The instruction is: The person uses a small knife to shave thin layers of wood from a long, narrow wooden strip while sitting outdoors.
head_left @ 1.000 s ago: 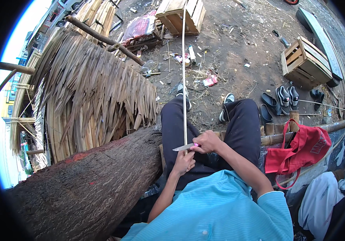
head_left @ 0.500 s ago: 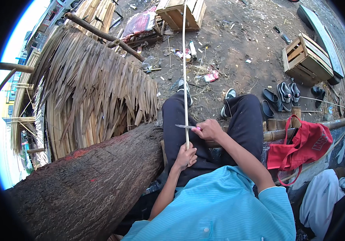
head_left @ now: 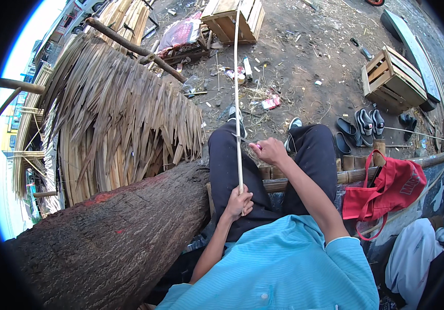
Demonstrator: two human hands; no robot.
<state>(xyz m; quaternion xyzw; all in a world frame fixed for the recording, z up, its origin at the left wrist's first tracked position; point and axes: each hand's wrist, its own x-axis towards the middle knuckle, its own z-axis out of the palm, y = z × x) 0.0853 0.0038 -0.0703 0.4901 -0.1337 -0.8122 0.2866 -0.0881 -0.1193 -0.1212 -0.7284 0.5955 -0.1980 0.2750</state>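
A long, thin, pale strip (head_left: 237, 77), which looks like split bamboo, runs from my lap up past the top of the picture. My left hand (head_left: 239, 201) is closed around its near end, above my left thigh. In my right hand (head_left: 270, 152) is a small knife (head_left: 247, 140) with a pink handle, most of it hidden by my fingers. The knife's blade points left and lies across the strip, a good way farther along it than my left hand. Both hands are over my dark trousers (head_left: 308, 160).
A thick tree trunk (head_left: 119, 232) slants along my left, beside a dry leaf-thatch panel (head_left: 124, 103). To my right a red bag (head_left: 387, 188) hangs by a bamboo rail (head_left: 353, 176). Ahead are wooden crates (head_left: 395, 77), shoes (head_left: 365, 123) and scattered litter on dirt ground.
My right hand has moved the knife forward along the strip, away from my left hand, and the blade has tilted. The left hand keeps its grip in nearly the same place.
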